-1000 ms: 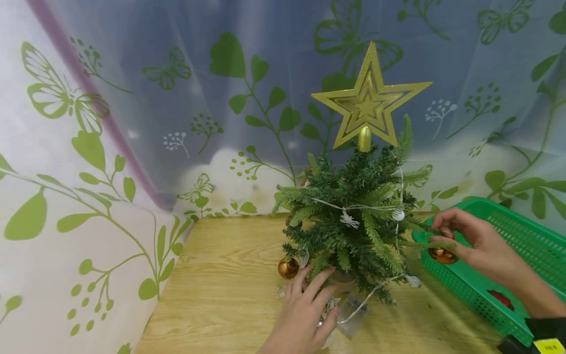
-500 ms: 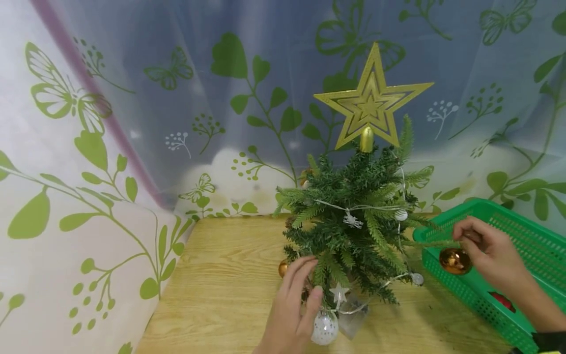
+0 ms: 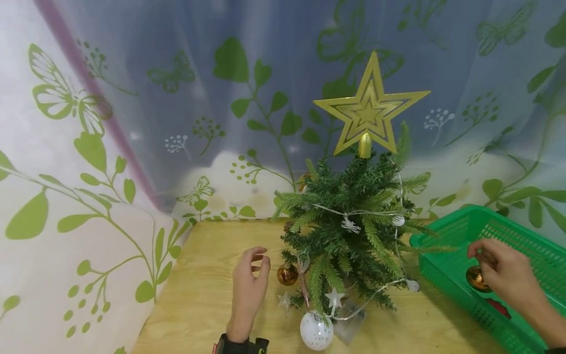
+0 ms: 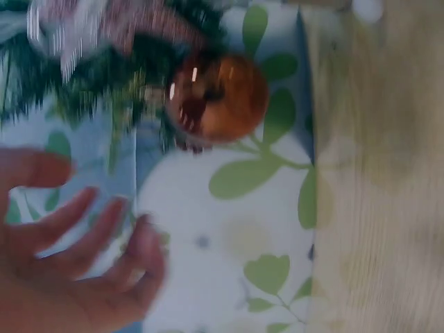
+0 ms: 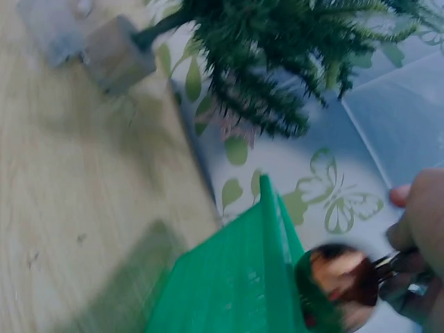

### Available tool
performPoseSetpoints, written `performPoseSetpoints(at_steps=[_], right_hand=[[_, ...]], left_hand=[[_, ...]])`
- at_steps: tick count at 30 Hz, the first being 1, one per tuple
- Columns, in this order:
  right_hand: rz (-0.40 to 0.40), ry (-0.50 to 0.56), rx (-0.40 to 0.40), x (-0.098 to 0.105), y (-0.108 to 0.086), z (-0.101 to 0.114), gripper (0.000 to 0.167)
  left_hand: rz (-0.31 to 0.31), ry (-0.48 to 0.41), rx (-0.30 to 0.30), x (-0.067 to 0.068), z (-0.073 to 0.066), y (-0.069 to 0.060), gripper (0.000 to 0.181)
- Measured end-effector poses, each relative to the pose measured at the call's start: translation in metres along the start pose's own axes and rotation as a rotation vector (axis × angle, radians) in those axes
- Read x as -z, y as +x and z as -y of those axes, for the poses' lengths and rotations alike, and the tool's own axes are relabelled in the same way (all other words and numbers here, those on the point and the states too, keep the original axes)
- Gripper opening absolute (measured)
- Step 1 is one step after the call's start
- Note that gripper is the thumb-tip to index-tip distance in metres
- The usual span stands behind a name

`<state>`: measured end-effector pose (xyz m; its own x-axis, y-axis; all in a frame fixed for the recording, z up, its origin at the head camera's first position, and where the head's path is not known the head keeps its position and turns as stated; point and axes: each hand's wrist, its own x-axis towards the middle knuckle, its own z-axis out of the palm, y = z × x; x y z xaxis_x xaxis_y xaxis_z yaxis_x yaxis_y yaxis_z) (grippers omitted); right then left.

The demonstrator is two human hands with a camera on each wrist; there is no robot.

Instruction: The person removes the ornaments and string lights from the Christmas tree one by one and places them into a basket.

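Note:
My right hand (image 3: 508, 273) pinches a shiny copper-gold Christmas ball (image 3: 477, 279) by its top, over the green basket (image 3: 446, 221). In the right wrist view the ball (image 5: 340, 286) hangs beside the basket's edge. My left hand (image 3: 248, 287) stands left of the small Christmas tree (image 3: 349, 191), fingers loosely bent and holding nothing. Near it another copper ball (image 3: 287, 274) hangs from a low branch, seen also as a copper ball (image 4: 222, 97) in the left wrist view. A white dotted ball (image 3: 316, 331) hangs at the front.
A gold star (image 3: 369, 110) tops the tree. A light string with a white star (image 3: 334, 298) runs around it. Something red (image 3: 498, 308) lies in the basket. A clear box (image 3: 349, 324) sits by the tree base on the wooden table (image 3: 212, 275). Patterned curtains stand behind.
My left hand has drawn away from the lower branches to the left, uncovering the white ball. My right hand has carried the copper ball right, from the branch tip to over the basket.

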<state>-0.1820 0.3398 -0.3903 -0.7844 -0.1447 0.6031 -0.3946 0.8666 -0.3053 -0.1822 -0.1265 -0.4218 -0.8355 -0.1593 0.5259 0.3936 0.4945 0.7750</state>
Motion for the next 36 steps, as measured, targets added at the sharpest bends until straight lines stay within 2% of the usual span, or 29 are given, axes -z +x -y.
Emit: performPoseSetpoints(at_steps=[2, 3, 5, 7, 9, 11, 15, 17, 19, 23, 26, 33, 36], right_hand=[[0.110, -0.041, -0.027, -0.002, -0.005, -0.004, 0.030], [0.171, -0.053, -0.041, -0.003, -0.007, -0.006, 0.027], [0.276, -0.067, -0.076, -0.003, -0.011, -0.008, 0.020], [0.353, -0.069, -0.112, -0.003, -0.012, -0.009, 0.014], [0.365, -0.068, -0.133, -0.003, -0.012, -0.009, 0.011], [0.347, -0.066, -0.147, -0.003, -0.013, -0.007, 0.013], [0.336, -0.056, -0.131, -0.001, -0.013, -0.004, 0.012], [0.359, -0.043, -0.122, 0.000, -0.014, -0.003, 0.011], [0.372, -0.040, -0.114, 0.001, -0.014, -0.002, 0.010], [0.379, -0.029, -0.141, 0.003, -0.016, -0.003, 0.008], [0.382, -0.031, -0.159, 0.004, -0.019, -0.004, 0.007], [0.345, -0.054, -0.125, 0.006, -0.026, -0.006, 0.008], [0.327, -0.055, -0.105, 0.005, -0.028, -0.006, 0.010]], left_hand=[[0.065, 0.033, 0.046, 0.004, 0.009, 0.002, 0.027], [0.098, 0.052, 0.039, 0.005, 0.012, 0.004, 0.029], [0.148, 0.083, -0.024, 0.006, 0.016, 0.008, 0.034], [0.190, 0.117, -0.117, 0.007, 0.015, 0.013, 0.036], [0.237, 0.153, -0.188, 0.007, 0.011, 0.018, 0.038], [0.301, 0.176, -0.234, 0.006, 0.006, 0.022, 0.037], [0.459, 0.173, -0.253, 0.004, 0.001, 0.024, 0.033], [0.503, 0.151, -0.254, 0.001, 0.001, 0.023, 0.031], [0.497, 0.149, -0.269, -0.002, 0.002, 0.020, 0.027], [0.396, 0.159, -0.333, -0.012, 0.002, 0.014, 0.009], [0.346, 0.172, -0.344, -0.017, -0.001, 0.010, 0.009], [0.376, 0.176, -0.315, -0.023, -0.011, 0.001, 0.019], [0.371, 0.171, -0.363, -0.025, -0.016, -0.003, 0.018]])
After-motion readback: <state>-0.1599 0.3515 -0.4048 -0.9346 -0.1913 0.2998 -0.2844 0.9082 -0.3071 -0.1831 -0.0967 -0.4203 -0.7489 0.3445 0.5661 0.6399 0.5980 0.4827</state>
